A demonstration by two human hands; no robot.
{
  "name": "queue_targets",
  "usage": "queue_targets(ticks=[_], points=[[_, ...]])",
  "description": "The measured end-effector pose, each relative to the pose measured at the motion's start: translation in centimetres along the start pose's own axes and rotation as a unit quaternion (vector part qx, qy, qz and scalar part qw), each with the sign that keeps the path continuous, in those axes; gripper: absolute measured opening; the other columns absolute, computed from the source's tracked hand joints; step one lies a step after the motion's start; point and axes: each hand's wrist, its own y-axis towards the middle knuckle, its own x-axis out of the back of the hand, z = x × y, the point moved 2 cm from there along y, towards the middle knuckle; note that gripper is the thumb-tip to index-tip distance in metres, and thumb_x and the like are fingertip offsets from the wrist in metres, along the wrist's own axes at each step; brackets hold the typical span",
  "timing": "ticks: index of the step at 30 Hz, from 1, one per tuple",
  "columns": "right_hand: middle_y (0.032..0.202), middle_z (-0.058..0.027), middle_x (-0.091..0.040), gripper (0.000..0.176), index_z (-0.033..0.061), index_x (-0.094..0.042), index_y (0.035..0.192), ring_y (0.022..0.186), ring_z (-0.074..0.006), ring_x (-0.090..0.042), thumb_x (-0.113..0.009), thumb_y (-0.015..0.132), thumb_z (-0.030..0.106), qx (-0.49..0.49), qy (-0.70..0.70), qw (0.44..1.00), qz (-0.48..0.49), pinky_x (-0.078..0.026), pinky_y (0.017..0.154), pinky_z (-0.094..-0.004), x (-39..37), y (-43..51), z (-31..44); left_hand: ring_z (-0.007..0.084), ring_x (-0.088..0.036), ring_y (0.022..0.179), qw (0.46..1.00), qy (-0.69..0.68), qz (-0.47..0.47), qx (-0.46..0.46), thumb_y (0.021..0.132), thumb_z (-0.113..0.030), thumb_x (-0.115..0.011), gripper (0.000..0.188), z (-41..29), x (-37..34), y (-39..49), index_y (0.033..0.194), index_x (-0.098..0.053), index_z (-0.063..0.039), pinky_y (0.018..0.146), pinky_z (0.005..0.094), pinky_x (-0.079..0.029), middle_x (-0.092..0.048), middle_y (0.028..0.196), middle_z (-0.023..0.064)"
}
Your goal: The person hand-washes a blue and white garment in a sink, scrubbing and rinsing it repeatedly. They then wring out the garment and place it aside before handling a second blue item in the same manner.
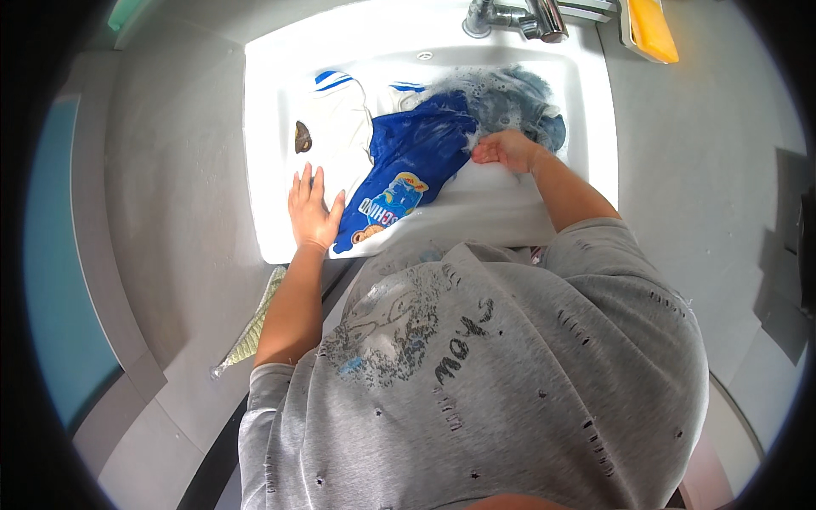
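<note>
My left hand point(312, 210) lies flat with spread fingers on the lower left part of a white garment with blue stripes point(335, 127), beside the edge of a blue printed garment point(414, 153). Both garments are spread in a white sink point(596, 185). My right hand point(503, 150) is just right of the blue garment, over soapy water, with its fingers curled together; whether they pinch anything is not clear. Behind it a grey-blue garment point(516, 105) lies bunched and wet among suds. A brown printed patch shows near the white garment's left side.
A chrome faucet point(516, 19) stands at the sink's back rim. An orange-yellow object in a white holder point(650, 32) is at the upper right. A pale green cloth point(252, 325) hangs left of my left forearm. Grey walls flank the sink.
</note>
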Motion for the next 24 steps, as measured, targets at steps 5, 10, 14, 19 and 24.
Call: queue_targets(ticks=[5, 10, 14, 19, 24], points=[[0.097, -0.0146, -0.070, 0.026, -0.0028, -0.068, 0.101, 0.086, -0.0261, -0.068, -0.057, 0.094, 0.020, -0.070, -0.063, 0.993, -0.066, -0.055, 0.082, -0.0380, -0.3, 0.4, -3.4, 0.0405, -0.028, 0.141, 1.000, 0.012, 0.002, -0.003, 0.090, -0.040, -0.058, 0.064, -0.3, 0.3, 0.1, 0.142, -0.046, -0.006, 0.115, 0.0478, -0.023, -0.035, 0.153, 0.0161], [0.099, -0.0129, -0.070, 0.028, 0.0003, -0.069, 0.101, 0.090, -0.0266, -0.068, -0.056, 0.094, 0.024, -0.115, 0.006, 0.993, 0.012, -0.054, 0.084, -0.0386, 0.0, 0.5, -3.6, 0.0405, -0.028, 0.141, 1.000, 0.008, 0.003, 0.001, 0.089, -0.039, -0.059, 0.063, -0.4, 0.5, 0.1, 0.142, -0.046, -0.006, 0.115, 0.0480, -0.023, -0.035, 0.153, 0.0166], [0.108, -0.0144, -0.068, 0.030, -0.0012, -0.066, 0.105, 0.096, -0.0290, -0.067, -0.052, 0.096, 0.023, -0.135, 0.103, 0.975, 0.145, -0.053, 0.089, -0.0407, -1.8, -0.7, -2.9, 0.0383, -0.028, 0.142, 1.000, 0.002, 0.006, 0.008, 0.088, -0.043, -0.059, 0.065, -0.3, 0.2, 0.1, 0.142, -0.046, -0.008, 0.115, 0.0490, -0.022, -0.035, 0.153, 0.0145], [0.112, -0.0174, -0.066, 0.031, -0.0049, -0.062, 0.111, 0.105, -0.0315, -0.065, -0.048, 0.098, 0.020, -0.116, 0.191, 0.971, 0.083, -0.050, 0.098, -0.0431, -7.4, -3.5, 0.2, 0.0385, -0.030, 0.141, 1.000, -0.013, 0.002, 0.023, 0.084, -0.043, -0.064, 0.067, -0.1, 0.1, 0.1, 0.139, -0.050, -0.007, 0.114, 0.0512, -0.023, -0.037, 0.151, 0.0150], [0.113, -0.0235, -0.064, 0.031, -0.0110, -0.058, 0.113, 0.106, -0.0331, -0.064, -0.048, 0.095, 0.013, 0.129, 0.006, 0.981, 0.143, -0.051, 0.097, -0.0413, -17.8, -4.3, 5.7, 0.0348, -0.028, 0.142, 0.999, -0.027, 0.013, 0.040, 0.085, -0.048, -0.059, 0.067, -0.3, 0.4, 0.0, 0.140, -0.050, -0.010, 0.116, 0.0498, -0.022, -0.034, 0.153, 0.0119]])
